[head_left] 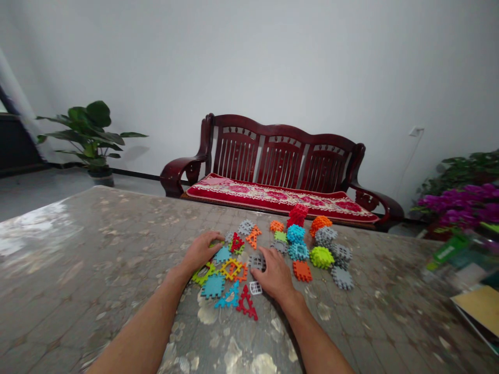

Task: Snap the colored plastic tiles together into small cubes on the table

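My left hand [201,251] rests at the left of a loose spread of notched plastic building tiles, its thumb and fingers closed around a lime-green tile [217,243] that is mostly hidden. Just beside it lies a light-blue square tile [223,254]. On the right of the spread, my right hand [276,274] grips a grey lattice tile [257,261] between thumb and fingers. A white window-shaped piece [255,288] is close below the right thumb. Nearer me are a red triangle [247,303], a blue triangle [229,296] and a teal square [213,286]; yellow and orange frames lie between the hands.
Stacked tiles stand to the right: red [298,214], blue [298,250], lime [322,257], grey [342,254] and orange [302,270]. A patterned cloth covers the table [117,259]. Behind it is a wooden bench [278,156]. Purple flowers [463,205] and a notebook [481,311] are at right.
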Demonstrator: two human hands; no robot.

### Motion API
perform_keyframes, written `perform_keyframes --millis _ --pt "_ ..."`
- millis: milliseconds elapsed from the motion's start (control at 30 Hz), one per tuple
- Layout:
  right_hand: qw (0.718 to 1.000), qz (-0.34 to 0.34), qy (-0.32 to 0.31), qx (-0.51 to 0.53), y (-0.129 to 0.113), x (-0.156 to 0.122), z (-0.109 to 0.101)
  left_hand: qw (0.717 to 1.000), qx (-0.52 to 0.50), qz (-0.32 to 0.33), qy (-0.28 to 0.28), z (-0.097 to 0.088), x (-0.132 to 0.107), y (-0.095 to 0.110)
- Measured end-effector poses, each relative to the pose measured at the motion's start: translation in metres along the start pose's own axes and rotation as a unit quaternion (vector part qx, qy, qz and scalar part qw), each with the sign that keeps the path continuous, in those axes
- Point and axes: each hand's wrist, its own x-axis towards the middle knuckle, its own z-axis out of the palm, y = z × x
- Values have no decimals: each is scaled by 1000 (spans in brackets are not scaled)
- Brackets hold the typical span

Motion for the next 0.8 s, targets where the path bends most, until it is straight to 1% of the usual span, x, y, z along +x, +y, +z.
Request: perform_keyframes --millis 100,200,367,533,667,800 --pt "1000 -1 2 19 2 0 0 1000 -4 -6 3 0 0 1" --pt "999 -17 -3 32 4 1 0 1000 -2 0 5 0 0 0" --pt "999 -30 -14 25 7 2 -1 1000 1 6 13 1 -1 -1" --pt "999 -50 -9 17 4 1 -4 1000 -8 -13 4 0 -1 -1" --pt "998 -38 3 48 0 1 -9 1000 -12 -16 5 -2 -2 2" --pt "995 -19 24 99 2 9 -14 1000 -19 -14 5 -3 -1 3"
